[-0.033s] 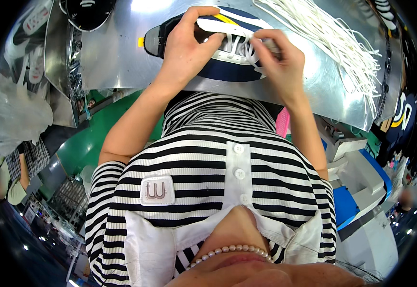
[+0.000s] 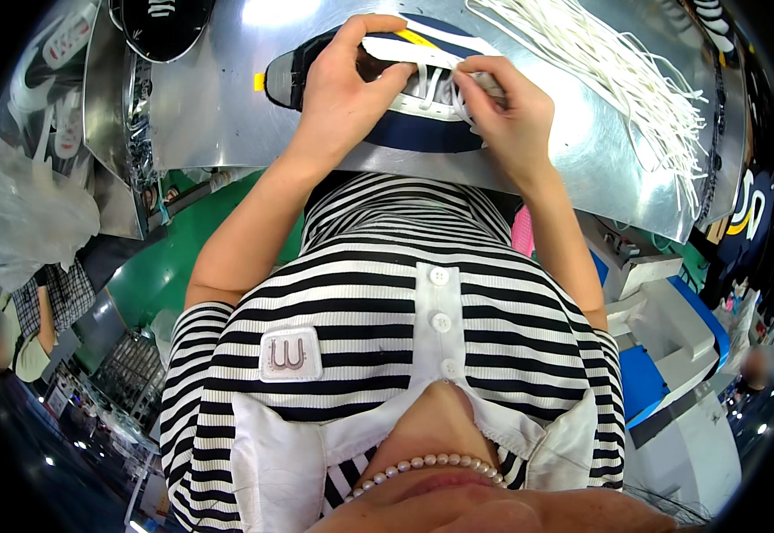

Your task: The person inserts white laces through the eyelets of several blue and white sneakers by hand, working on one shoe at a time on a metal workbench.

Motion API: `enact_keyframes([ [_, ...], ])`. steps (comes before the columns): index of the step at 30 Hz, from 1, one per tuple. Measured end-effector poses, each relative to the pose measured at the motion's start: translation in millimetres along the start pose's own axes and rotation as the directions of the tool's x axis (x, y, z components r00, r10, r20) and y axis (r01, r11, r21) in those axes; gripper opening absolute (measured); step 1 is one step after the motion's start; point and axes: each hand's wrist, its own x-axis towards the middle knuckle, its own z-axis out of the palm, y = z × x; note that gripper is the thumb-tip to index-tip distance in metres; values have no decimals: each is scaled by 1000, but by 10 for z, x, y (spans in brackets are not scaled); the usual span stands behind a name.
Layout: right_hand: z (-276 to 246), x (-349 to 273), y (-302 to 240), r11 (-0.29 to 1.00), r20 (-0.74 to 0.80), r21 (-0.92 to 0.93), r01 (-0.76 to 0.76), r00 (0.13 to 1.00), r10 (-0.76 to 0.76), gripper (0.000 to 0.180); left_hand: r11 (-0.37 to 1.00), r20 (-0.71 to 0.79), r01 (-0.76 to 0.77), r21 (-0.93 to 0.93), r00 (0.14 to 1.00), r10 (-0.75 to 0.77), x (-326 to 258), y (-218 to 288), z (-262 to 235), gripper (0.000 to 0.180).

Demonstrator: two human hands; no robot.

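A navy and white shoe (image 2: 427,135) with a yellow stripe lies on its sole on the metal worktop, its dark heel to the left. My left hand (image 2: 338,107) is closed around the shoe at its opening, thumb on the near edge and fingers over the far side. At the toe end of the lacing, my right hand (image 2: 516,111) pinches a white shoelace (image 2: 438,87) between thumb and fingertips. Several strands of that lace cross the shoe's tongue. The toe is partly hidden behind my right hand.
A bundle of loose white laces (image 2: 609,84) spreads over the right of the metal worktop (image 2: 205,111). A black shoe (image 2: 163,31) stands at the far left. Plastic bags (image 2: 27,209) hang at the left, and a grey and blue machine (image 2: 662,333) stands at the right.
My right hand has shifted slightly left along the lacing, its fingers drawn closer to the shoe. My left hand keeps its hold, almost unmoved.
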Motion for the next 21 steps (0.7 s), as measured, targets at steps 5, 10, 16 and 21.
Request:
enact_keyframes([
  [5,97,-12,104,1000,-101,-3,26,995,-26,12,955,386,194,-223,918,-96,25,91,-402,39],
  [10,-32,0,48,993,-17,115,-22,1000,24,14,978,172,3,208,984,-39,-124,238,-206,48],
  [16,-17,-117,-26,963,101,-159,217,974,-203,24,931,177,-142,338,980,85,-245,181,-87,49],
  [21,-33,68,18,895,129,-294,335,942,-310,19,911,198,-118,394,979,41,-23,195,-43,41],
])
